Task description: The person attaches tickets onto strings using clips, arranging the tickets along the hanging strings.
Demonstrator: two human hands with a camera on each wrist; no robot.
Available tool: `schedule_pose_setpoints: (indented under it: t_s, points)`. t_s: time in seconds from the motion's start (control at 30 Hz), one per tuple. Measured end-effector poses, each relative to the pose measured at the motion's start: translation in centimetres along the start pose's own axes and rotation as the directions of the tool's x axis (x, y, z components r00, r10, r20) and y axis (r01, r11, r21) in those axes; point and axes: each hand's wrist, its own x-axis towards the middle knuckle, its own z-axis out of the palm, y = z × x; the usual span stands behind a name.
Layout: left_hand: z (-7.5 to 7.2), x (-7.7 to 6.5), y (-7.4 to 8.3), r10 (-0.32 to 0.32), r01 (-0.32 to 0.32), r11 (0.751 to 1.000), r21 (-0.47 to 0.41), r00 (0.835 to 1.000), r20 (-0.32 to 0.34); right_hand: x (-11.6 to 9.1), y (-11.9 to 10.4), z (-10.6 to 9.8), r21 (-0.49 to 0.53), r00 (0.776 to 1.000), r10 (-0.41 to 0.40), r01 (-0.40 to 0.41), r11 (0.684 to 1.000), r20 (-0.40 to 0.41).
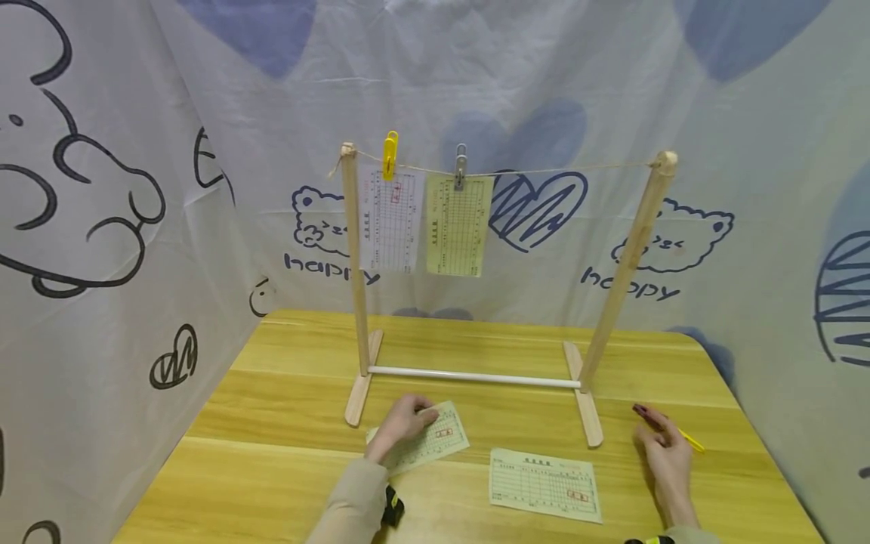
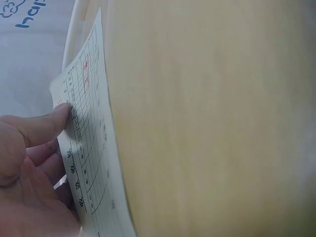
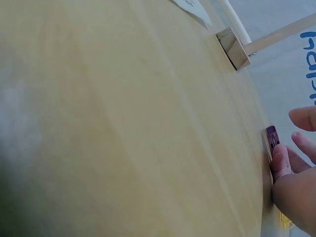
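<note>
Pinched green slip (image 1: 445, 432), maroon clip (image 1: 640, 409)

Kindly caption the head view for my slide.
Left hand holds a loose slip; white slip and yellow slip hang from a string.

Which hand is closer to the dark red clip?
Right. The right hand is at the dark red clip; the left hand is far to its left, holding a paper slip.

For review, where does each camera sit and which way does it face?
Head: worn on the head, facing forward and down at the rack and table; left hand and right hand show.
Left wrist: on that wrist, facing low across the table; the left hand pinches a paper slip.
Right wrist: on that wrist, facing across the table; the right hand is at a dark red clip.
Head and right wrist share that clip.
</note>
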Motion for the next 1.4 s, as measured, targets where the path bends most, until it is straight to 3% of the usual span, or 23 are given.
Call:
schedule_pose_setpoints:
  t_s: [0.13,0.27,0.43,0.63,1.03,1.4]
  points:
    - [0.0,-0.1,0.1,-0.018,0.018,1.000,-0.007,1.000,0.003,-0.2,-0.1,0.0,-0.024,1.000,-0.004,0.005,1.000,0.017]
    - [-0.1,-0.1,0.1,-0.019,0.019,1.000,-0.006,1.000,0.004,-0.2,0.0,0.0,0.021,0.999,-0.013,0.012,1.000,0.030]
    - [-0.1,-0.1,0.1,-0.009,0.009,1.000,-0.004,1.000,0.006,-0.2,0.1,0.0,0.059,1.000,0.011,-0.011,0.998,-0.010]
    - [-0.1,-0.1,0.1,-0.014,0.014,1.000,-0.004,1.000,0.008,-0.2,0.0,-0.3,-0.063,1.000,-0.010,0.011,0.998,0.019]
    - [-0.2,-0.1,0.1,-0.011,0.011,1.000,-0.012,1.000,0.010,0.1,0.3,0.0,-0.140,0.998,-0.032,0.039,0.989,0.053]
    - [-0.1,0.0,-0.1,0.001,-0.001,1.000,0.001,1.000,0.009,0.8,0.2,0.1,-0.338,0.988,-0.121,0.148,0.929,0.098]
